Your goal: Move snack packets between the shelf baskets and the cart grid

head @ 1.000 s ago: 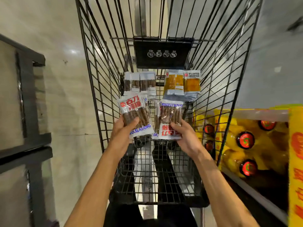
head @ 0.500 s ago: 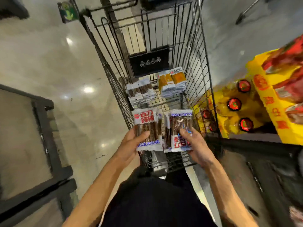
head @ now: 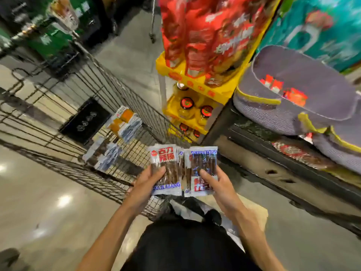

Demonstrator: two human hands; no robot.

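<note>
While held side by side at the near corner of the wire cart (head: 109,90), the left packet stack (head: 166,167) is gripped by the left hand (head: 145,185), thumb across its face. The right packet stack (head: 204,165), print inverted, is gripped likewise by the right hand (head: 219,185). A brown-stick pile (head: 103,153) and an orange pile (head: 125,122) are seen on the cart floor. A grey woven basket (head: 289,116) is noted on the shelf at right.

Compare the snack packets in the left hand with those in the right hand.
The left-hand packets face upright, red characters on top; the right-hand packets are upside down, red characters at the bottom. The left-hand packets' window looks plain brown; the right-hand packets' shows bluish glare. Both are white, holding brown sticks.
</note>
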